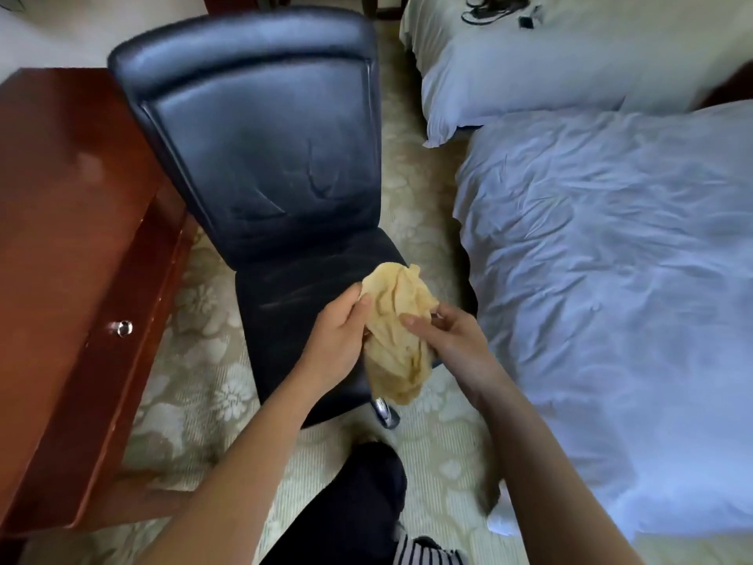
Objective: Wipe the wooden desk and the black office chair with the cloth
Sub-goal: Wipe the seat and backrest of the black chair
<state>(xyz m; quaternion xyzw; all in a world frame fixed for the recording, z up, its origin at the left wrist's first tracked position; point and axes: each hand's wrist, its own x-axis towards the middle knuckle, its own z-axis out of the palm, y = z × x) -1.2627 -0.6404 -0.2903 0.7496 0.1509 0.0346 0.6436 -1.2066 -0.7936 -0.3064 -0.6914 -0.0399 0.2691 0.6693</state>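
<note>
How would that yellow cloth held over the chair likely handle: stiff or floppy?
Likely floppy: the yellow cloth bunches in folds and droops below the left hand and right hand. Probably light: only fingers pinch it. Pushed on the chair seat, it would probably crumple.

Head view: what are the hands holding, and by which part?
The yellow cloth, bunched over the black chair seat. The left hand grips its upper left edge; the right hand pinches its right side. Its lower end hangs free.
</note>
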